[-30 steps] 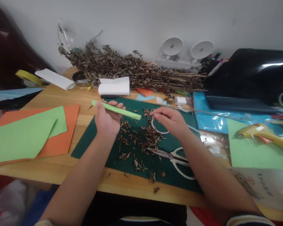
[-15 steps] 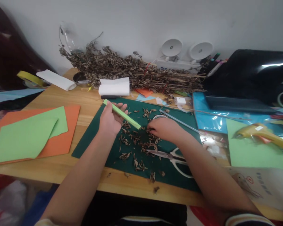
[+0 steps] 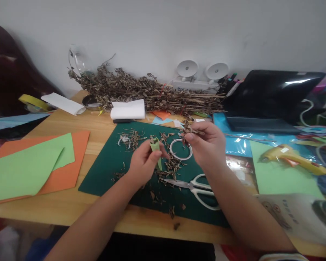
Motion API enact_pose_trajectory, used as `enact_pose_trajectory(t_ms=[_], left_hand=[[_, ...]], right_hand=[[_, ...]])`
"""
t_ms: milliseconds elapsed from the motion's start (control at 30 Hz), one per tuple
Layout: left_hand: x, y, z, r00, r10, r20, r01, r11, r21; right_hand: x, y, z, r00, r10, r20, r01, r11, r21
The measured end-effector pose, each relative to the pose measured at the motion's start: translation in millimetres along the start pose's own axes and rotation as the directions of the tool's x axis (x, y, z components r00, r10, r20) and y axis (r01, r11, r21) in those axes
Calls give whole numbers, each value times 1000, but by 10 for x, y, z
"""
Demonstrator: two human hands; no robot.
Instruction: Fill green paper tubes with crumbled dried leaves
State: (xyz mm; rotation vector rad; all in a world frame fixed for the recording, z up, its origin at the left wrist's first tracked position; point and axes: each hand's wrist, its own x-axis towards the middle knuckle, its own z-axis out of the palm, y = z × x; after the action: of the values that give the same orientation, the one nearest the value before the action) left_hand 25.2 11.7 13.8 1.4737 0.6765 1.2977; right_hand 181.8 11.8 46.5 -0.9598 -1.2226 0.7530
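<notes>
Left hand (image 3: pixel 144 163): forearm enters from between seven and eight o'clock. Fingers are curled closed around a green tube (image 3: pixel 155 146), thumb laid along its near side. The tube stands slightly tilted above the green mat (image 3: pixel 103 172), its mouth towards twelve o'clock and its lower end showing below the thumb. Dark matter is visible at the mouth.

Right hand (image 3: pixel 209 145): raised, between two and three o'clock from the left; forearm enters from between four and five. Thumb and fingers are pinched together on dried leaves (image 3: pixel 189 129), which protrude towards ten o'clock. From this hand, a white ring (image 3: pixel 171 151) lies at nine o'clock, scissors (image 3: pixel 190 185) at seven.
</notes>
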Motion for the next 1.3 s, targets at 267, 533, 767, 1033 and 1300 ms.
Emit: enact_pose_trajectory(t_ms=[267, 533, 767, 1033, 1300], left_hand=[[-76, 55, 32, 957, 189, 222, -266, 875, 404], [-53, 26, 14, 884, 329, 332, -465, 696, 548], [-23, 34, -10, 840, 364, 402, -541, 624, 564], [-17, 60, -20, 891, 225, 394, -412, 764, 497], [19, 120, -5, 939, 22, 344, -153, 920, 360]], right_hand=[[-209, -257, 121, 947, -267, 177, 295, 942, -160], [-162, -235, 97, 830, -443, 339, 528, 820, -222], [-101, -266, 66, 738, -453, 501, 622, 745, -242], [-28, -215, -8, 679, -479, 557, 680, 696, -230], [39, -73, -50, 612, -573, 545, 758, 622, -197]])
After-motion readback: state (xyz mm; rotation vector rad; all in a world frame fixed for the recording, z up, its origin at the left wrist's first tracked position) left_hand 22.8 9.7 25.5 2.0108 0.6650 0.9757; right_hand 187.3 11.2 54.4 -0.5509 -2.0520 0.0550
